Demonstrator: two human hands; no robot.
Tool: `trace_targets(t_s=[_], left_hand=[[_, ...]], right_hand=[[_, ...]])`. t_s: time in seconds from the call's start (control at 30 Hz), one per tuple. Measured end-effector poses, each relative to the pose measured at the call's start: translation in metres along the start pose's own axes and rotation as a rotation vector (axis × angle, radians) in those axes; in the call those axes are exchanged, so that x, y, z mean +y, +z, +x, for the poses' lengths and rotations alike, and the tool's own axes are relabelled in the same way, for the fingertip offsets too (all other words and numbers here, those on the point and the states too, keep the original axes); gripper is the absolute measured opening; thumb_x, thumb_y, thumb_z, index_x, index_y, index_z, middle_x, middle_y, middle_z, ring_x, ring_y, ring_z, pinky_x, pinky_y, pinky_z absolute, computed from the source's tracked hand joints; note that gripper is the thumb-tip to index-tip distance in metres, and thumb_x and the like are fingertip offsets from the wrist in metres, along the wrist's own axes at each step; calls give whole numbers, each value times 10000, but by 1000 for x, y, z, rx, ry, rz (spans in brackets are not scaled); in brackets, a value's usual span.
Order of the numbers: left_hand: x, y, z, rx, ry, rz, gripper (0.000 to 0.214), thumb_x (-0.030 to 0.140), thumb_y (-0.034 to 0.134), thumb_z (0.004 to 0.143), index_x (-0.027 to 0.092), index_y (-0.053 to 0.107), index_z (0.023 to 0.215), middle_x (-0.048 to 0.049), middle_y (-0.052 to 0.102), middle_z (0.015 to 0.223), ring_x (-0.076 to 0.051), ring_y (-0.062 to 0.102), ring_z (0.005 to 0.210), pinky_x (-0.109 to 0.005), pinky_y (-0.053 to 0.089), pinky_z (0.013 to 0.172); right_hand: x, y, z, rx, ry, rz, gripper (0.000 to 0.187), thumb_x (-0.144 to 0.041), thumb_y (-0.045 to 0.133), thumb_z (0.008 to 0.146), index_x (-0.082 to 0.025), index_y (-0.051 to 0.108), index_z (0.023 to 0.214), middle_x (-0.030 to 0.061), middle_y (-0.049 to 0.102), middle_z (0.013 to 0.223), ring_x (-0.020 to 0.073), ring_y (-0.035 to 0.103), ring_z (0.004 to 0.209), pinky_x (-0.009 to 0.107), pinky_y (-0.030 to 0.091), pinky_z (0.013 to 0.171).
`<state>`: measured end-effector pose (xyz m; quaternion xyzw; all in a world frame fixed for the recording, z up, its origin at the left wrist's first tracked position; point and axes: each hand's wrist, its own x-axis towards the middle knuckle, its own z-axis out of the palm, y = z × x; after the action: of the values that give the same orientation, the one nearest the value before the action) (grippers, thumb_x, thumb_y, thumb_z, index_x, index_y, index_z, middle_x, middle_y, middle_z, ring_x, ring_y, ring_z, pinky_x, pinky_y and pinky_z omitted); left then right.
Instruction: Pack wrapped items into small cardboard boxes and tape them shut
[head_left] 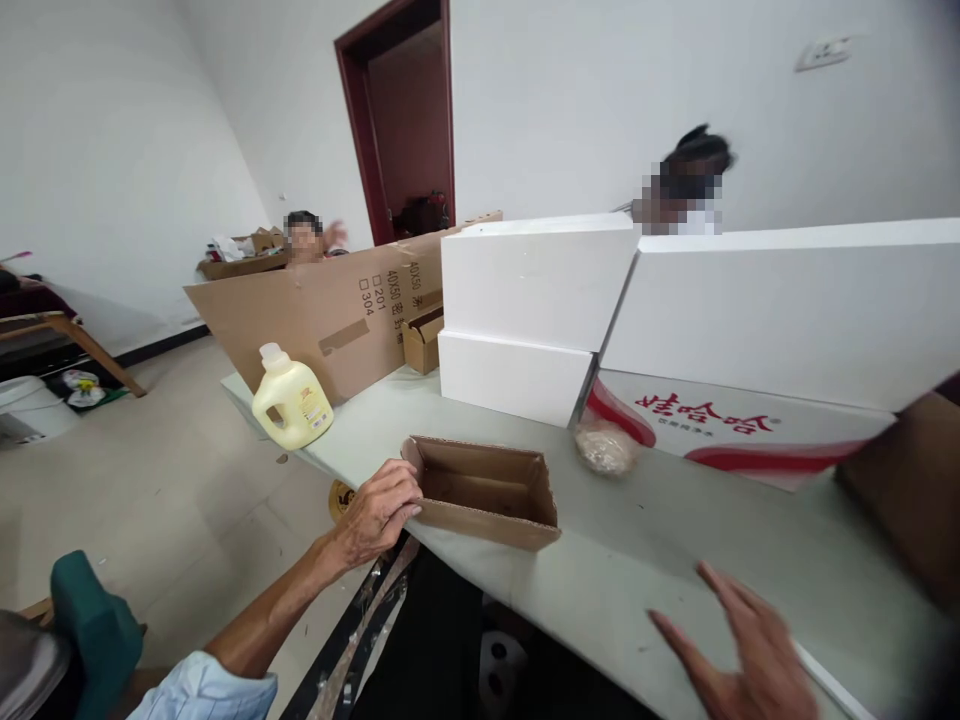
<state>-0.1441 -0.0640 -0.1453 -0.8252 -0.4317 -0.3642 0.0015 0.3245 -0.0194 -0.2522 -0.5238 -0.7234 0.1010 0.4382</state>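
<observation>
An open-topped cardboard box (487, 522) stands on the table (622, 570) near its front edge, and no contents show inside. My left hand (382, 508) grips the box's left end, fingers curled over the rim. Off to the right, my right hand (742, 640) hovers over or rests on the table with thumb and fingers spread, holding nothing; it is slightly blurred. Between the box and a printed carton lies a clear plastic-wrapped bundle (606, 448).
White foam boxes (536, 285) are stacked at the back, beside a red-and-white printed carton (750, 425). A large cardboard sheet (300, 310) stands behind a yellow jug (292, 400). A smaller cardboard box (422, 345) sits by the foam. Two people are beyond the table.
</observation>
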Motion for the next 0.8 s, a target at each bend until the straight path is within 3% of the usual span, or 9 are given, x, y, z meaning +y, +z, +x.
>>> trace_targets(t_s=[0.07,0.13,0.3,0.4,0.47,0.53,0.6,0.67,0.8], left_hand=[[11,3,4,-14,24,-77,151,151,520,1055,215,632,976,-60,648,885,-247,627,1022,-479,550,1029],[19,2,9,-58,22,-150,165,164,518,1060,216,624,945,-55,639,865,-243,624,992,-477,547,1014],[20,-9,26,-192,-86,-373,173,271,569,1049,194,617,902,-83,679,959,-240,638,987,-408,545,906],[11,-6,38,-249,-222,-453,173,292,564,1030,186,627,910,-63,675,958,-211,644,899,-360,558,830],[8,0,42,-215,-250,-407,146,271,566,1019,184,665,1082,-88,696,1092,-233,674,1003,-368,588,866],[8,6,41,-173,-188,-263,435,225,631,982,207,586,1415,-154,636,1409,-299,629,1293,-456,578,1053],[12,13,32,-210,-70,-110,834,166,747,899,254,376,1641,-196,442,1666,-362,442,1547,-565,467,1232],[16,20,17,-332,26,1,1083,102,837,798,287,268,1700,-204,315,1759,-410,301,1639,-644,402,1276],[14,47,-17,-531,95,163,1293,10,901,677,315,199,1719,-215,231,1801,-479,230,1660,-708,486,1177]], right_hand=[[-16,16,0,-127,6,72,938,-650,719,917,-317,318,1697,157,469,1638,475,456,1504,691,393,1249],[-34,27,2,-290,49,171,1056,-672,743,891,-309,211,1728,154,350,1736,465,365,1577,689,360,1273],[-66,27,7,-482,170,371,1263,-701,806,812,-302,63,1752,145,155,1818,433,188,1660,693,214,1332],[-73,25,6,-538,244,462,1267,-716,791,809,-276,70,1754,159,188,1810,422,237,1648,652,288,1318],[-73,27,5,-544,309,512,1211,-731,766,822,-288,127,1750,154,252,1793,420,343,1604,614,397,1267],[-69,29,3,-529,385,550,1154,-749,753,823,-307,204,1737,145,364,1748,420,440,1546,589,470,1214],[-65,30,3,-505,460,590,1099,-765,743,826,-300,294,1715,139,479,1680,418,492,1507,571,491,1197],[-64,28,4,-481,523,626,1037,-769,725,844,-281,369,1688,132,539,1636,411,510,1494,556,488,1205],[-72,21,11,-452,593,670,922,-745,683,904,-287,431,1664,97,569,1621,384,525,1492,536,483,1221]])
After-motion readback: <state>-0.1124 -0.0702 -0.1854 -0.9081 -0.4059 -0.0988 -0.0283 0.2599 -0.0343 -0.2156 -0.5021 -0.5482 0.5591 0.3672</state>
